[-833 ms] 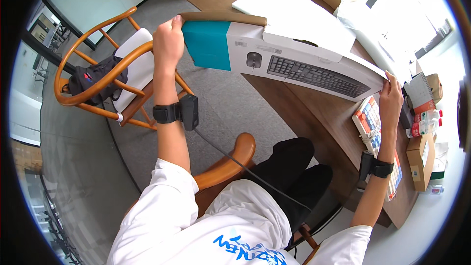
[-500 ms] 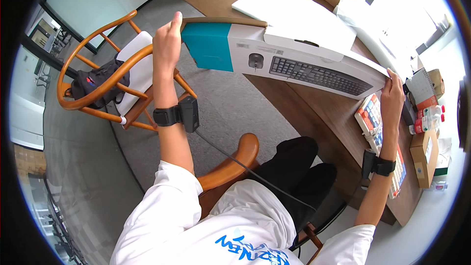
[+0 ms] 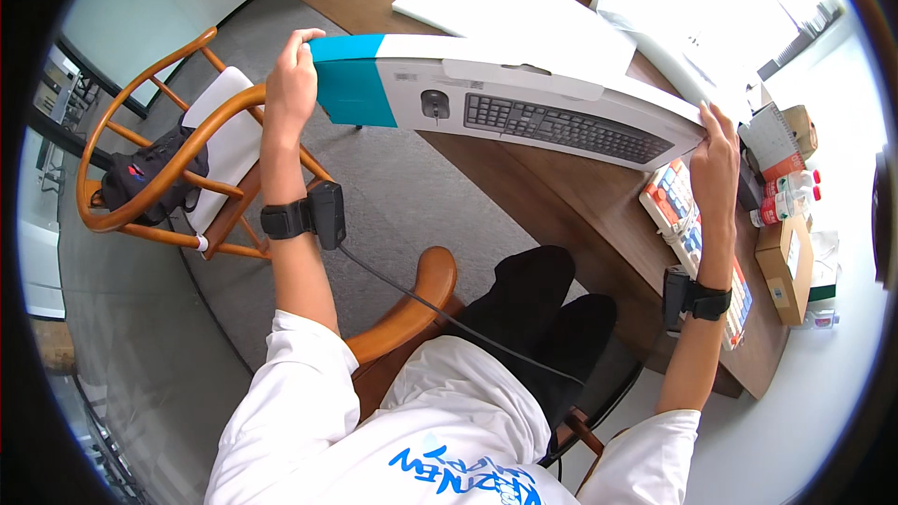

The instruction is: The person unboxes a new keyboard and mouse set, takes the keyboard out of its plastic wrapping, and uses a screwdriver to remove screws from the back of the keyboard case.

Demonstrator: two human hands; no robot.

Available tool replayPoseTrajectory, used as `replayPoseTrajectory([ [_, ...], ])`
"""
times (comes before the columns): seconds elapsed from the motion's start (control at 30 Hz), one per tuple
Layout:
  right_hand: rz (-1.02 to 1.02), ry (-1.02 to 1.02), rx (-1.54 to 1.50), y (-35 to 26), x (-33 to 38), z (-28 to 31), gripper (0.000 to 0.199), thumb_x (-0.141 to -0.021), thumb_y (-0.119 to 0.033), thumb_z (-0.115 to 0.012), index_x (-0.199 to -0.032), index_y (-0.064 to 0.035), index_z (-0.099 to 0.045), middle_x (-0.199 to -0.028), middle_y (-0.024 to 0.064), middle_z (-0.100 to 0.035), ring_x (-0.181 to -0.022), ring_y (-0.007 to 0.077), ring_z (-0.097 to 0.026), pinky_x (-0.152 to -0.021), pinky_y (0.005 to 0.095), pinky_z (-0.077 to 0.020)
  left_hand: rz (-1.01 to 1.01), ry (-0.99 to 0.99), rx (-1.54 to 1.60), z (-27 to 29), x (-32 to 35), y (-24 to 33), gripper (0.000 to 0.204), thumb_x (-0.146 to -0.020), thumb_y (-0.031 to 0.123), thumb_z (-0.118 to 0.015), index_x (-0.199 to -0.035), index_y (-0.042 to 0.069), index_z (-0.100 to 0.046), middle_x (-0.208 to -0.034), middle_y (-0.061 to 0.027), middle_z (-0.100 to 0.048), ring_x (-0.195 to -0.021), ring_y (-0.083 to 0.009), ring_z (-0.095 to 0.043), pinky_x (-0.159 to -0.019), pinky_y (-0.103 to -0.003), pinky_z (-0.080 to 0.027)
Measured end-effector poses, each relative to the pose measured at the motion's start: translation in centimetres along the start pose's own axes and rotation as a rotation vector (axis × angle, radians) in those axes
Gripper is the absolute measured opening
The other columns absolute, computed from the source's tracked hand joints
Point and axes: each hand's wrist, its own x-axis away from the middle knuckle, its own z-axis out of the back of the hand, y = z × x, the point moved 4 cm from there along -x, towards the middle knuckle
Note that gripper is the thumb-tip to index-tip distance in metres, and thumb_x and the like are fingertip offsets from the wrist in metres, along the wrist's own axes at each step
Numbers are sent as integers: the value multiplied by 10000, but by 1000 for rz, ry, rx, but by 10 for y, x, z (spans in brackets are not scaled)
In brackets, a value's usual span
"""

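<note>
A long white and teal cardboard box (image 3: 412, 98), printed with a mouse and a keyboard, is held up in front of me above the desk's near edge. Around its teal left end my left hand (image 3: 292, 89) is closed, thumb and fingers at the top corner. At the opposite end, my right hand (image 3: 716, 154) grips the white corner. The top panel lies along the upper edge, with a tab folded over the front. What is inside the box cannot be seen. Below my right hand, a keyboard (image 3: 669, 201) with white, blue and orange keys rests on the desk.
The wooden desk (image 3: 524, 178) holds a white slab (image 3: 505, 14), a small brown carton (image 3: 784, 266) and red-capped bottles (image 3: 790, 196). On the left stands a wooden chair (image 3: 154, 215) with a dark bag (image 3: 154, 173). A cable (image 3: 402, 285) trails from my left wrist device.
The box's top panel at the teal end, raised with brown cardboard showing, now lies down flat, teal side up. The whole view has shifted a little, so everything sits further left.
</note>
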Motion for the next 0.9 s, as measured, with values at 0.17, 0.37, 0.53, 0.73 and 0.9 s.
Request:
replayPoseTrajectory([
  [0.17,327,137,-148,-76,-2,15,440,-905,-79,-592,-1342,-129,-616,-1379,144,-576,-1326,310,-507,-1151,536,-317,36,-69,-43,-14,3,-7,347,-1039,224,-326,-1172,98,-621,-1119,-189,-678,-1065,-369,-638,-924,-412,-484],
  [0.37,411,72,-168,-115,-17,-6,378,-924,-309,-672,-1278,-175,-663,-1253,87,-654,-1228,277,-580,-1138,532,-329,-49,-5,-1,-22,4,3,361,-1056,273,-348,-1154,84,-639,-1114,-173,-686,-1044,-346,-649,-915,-401,-489],
  [0.53,417,72,-188,-111,-16,-11,364,-889,-306,-725,-1226,-172,-703,-1134,41,-687,-1075,220,-616,-1020,393,-385,-83,21,-122,-17,9,24,356,-1059,301,-401,-1147,63,-651,-1197,-166,-667,-1114,-322,-626,-956,-409,-473],
  [0.73,357,176,-283,-120,-8,-18,298,-866,-337,-748,-1110,-166,-740,-1036,24,-684,-1029,221,-594,-1010,398,-356,-571,112,-367,-31,36,92,395,-931,435,-649,-1129,95,-687,-1301,-120,-635,-1349,-361,-464,-1122,-518,-348],
  [0.9,356,200,-293,-140,-3,-16,275,-866,-327,-753,-1084,-160,-746,-1031,29,-683,-1023,230,-591,-1035,428,-335,-650,-43,-354,-56,43,106,407,-844,429,-739,-1133,147,-687,-1354,-78,-611,-1429,-343,-377,-1195,-547,-233],
])
